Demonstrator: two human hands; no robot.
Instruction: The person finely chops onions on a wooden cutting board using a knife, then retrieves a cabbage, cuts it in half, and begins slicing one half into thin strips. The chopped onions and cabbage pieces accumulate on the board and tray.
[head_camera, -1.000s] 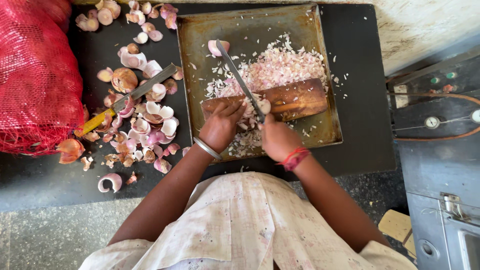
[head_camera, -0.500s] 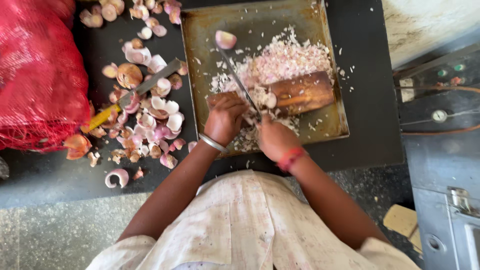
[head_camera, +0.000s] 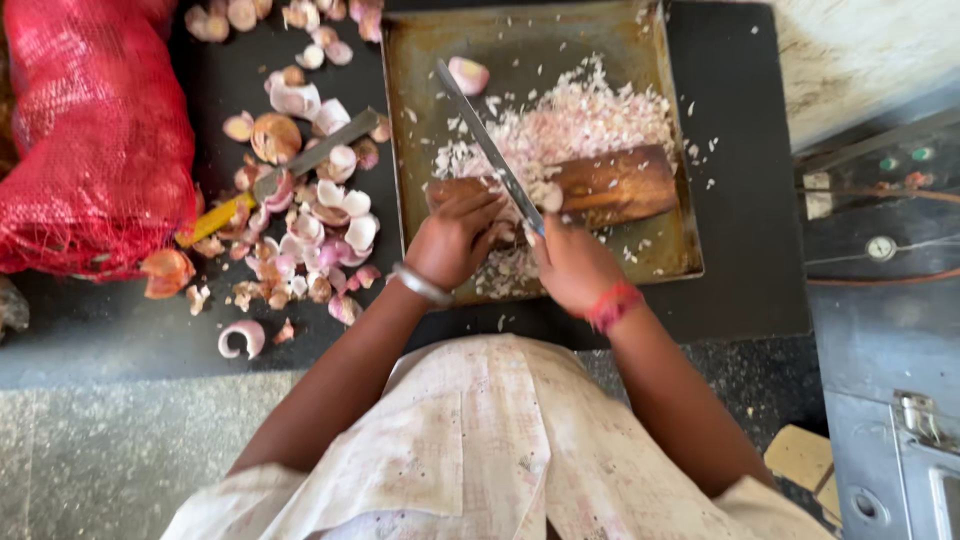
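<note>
I see my right hand (head_camera: 572, 262) gripping the knife (head_camera: 488, 148) over the chopping board (head_camera: 610, 185). My left hand (head_camera: 455, 235) presses curled fingers on onion there, in the metal tray (head_camera: 400, 120)

The right hand (head_camera: 572, 262), a red thread band at its wrist, grips the handle of a long steel knife (head_camera: 487, 145) whose blade angles up and left across a worn rectangular metal tray (head_camera: 400, 120). The left hand (head_camera: 455, 238), wearing a silver bangle, presses its fingers (head_camera: 478, 205) down just beside the blade on a brown wooden chopping board (head_camera: 615, 185). A heap of finely chopped pinkish onion (head_camera: 580, 120) lies above the board. Left of the tray, onion peels (head_camera: 320, 220) are scattered on the dark surface (head_camera: 745, 250), near a red mesh sack (head_camera: 90, 140).
</note>
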